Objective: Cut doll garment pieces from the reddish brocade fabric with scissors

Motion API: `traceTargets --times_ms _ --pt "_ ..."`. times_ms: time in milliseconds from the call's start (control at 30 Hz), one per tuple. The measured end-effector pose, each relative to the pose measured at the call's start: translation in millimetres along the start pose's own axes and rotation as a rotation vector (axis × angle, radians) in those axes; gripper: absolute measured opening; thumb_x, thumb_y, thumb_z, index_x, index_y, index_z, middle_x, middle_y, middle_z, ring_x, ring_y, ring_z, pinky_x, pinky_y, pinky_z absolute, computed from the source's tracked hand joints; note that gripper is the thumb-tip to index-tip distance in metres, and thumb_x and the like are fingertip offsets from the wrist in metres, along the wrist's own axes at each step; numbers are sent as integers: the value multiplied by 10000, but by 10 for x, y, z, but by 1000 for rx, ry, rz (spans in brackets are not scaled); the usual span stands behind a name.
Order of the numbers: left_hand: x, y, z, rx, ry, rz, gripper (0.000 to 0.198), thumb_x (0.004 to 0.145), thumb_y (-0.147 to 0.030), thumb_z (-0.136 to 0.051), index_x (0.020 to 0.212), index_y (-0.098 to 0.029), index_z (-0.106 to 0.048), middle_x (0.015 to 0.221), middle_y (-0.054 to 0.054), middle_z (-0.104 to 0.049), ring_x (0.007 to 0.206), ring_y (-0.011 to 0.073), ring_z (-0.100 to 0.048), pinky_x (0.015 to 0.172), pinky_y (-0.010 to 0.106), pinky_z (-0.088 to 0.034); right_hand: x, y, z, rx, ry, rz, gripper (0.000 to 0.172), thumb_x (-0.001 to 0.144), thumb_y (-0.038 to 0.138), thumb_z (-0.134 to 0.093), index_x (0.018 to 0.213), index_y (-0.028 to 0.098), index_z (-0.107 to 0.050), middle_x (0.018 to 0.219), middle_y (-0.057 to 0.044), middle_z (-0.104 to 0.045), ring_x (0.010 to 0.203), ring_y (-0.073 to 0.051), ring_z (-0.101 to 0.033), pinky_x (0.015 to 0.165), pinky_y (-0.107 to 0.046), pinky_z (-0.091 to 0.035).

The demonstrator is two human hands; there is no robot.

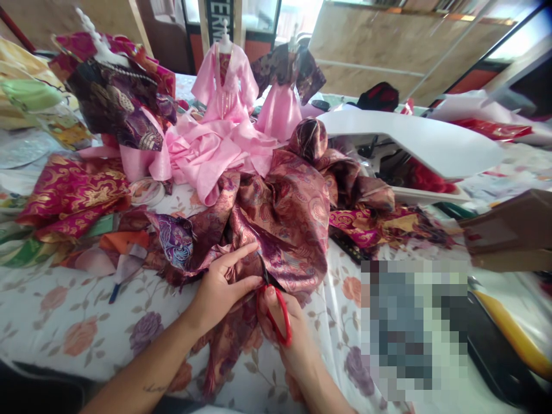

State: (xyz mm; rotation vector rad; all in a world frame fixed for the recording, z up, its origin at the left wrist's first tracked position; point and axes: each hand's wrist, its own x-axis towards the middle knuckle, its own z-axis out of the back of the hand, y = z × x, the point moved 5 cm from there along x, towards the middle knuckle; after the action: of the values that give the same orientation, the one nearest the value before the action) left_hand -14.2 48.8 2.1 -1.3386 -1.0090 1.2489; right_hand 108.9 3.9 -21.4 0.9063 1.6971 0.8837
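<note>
At lower centre, scissors [285, 313] pointed up-left, tips indistinct against brocade [299, 213]; right hand [294, 330] gripped them, left hand [225, 282] unclear.

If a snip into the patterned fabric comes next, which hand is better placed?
Probably the right hand: it holds the red-handled scissors, pointed at the patterned fabric. The left hand touches that fabric beside them, seemingly better placed for steadying it.
</note>
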Motion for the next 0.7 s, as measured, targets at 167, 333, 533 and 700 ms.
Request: traceTargets --times_ms 167,333,533,700 --pt "5 13 -10 -25 9 -20 522 742 -206 -705 1246 -164 -577 1322 53 -585 1246 225 -513 1068 319 -405 4 0 -7 0 7 28 548 823 662 -489 565 188 -393 434 67 -334 421 -63 -241 410 -225 -152" --pt "7 -48 43 6 35 -35 537 726 -184 -719 1245 -169 -581 1320 53 -587 1242 220 -517 1080 321 -387 -38 80 -10 -6 15 12 548 823 658 -495 565 185 -398 437 67 -344 414 -61 -271 410 -217 -187" --pt "56 -308 282 72 178 -57 577 681 -191 -759 1236 -207 -599 1296 44 -607 1232 241 -525 1058 346 -404 -108 367 -20 -55 153 -182 547 740 695 -566 629 166 -478 422 57 -436 349 -46 -310 359 -187 -198" --pt "140 -454 489 157 324 -64 618 630 -192 -788 1221 -251 -615 1280 33 -619 1227 262 -525 1048 373 -396 -79 608 -36 -216 284 -241 547 747 696 -535 618 168 -485 449 36 -478 340 -61 -385 343 -182 -255"
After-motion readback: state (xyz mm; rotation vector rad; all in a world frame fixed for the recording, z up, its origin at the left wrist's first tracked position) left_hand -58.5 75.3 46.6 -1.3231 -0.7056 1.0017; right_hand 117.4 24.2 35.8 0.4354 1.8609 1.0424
